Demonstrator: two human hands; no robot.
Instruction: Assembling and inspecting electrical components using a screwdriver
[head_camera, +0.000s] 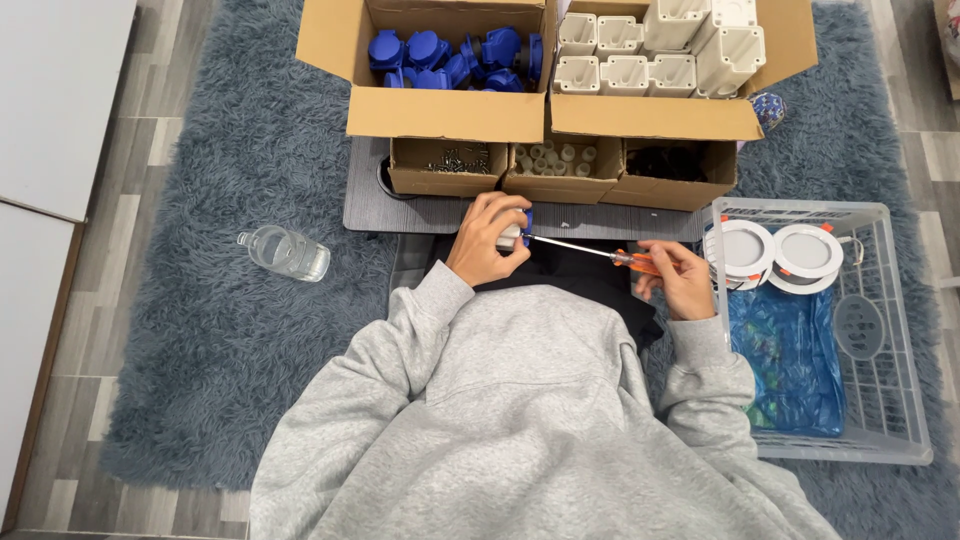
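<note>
Just off the worktop's near edge, the left hand (487, 240) should keep its closed grip on the small white-and-blue part (514, 236) while the right hand (675, 276), fingers wrapped round the orange-handled screwdriver (590, 251), holds the shaft level with the tip seated squarely.

Shaggy grey rug (230, 330), matt cardboard boxes (440, 110), glossy blue plastic parts (440, 55), screwdriver (590, 252) shaft probably bright metal.

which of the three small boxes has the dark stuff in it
The rightmost small box, below the big box of white parts; the left one holds screws, the middle pale caps.
</note>
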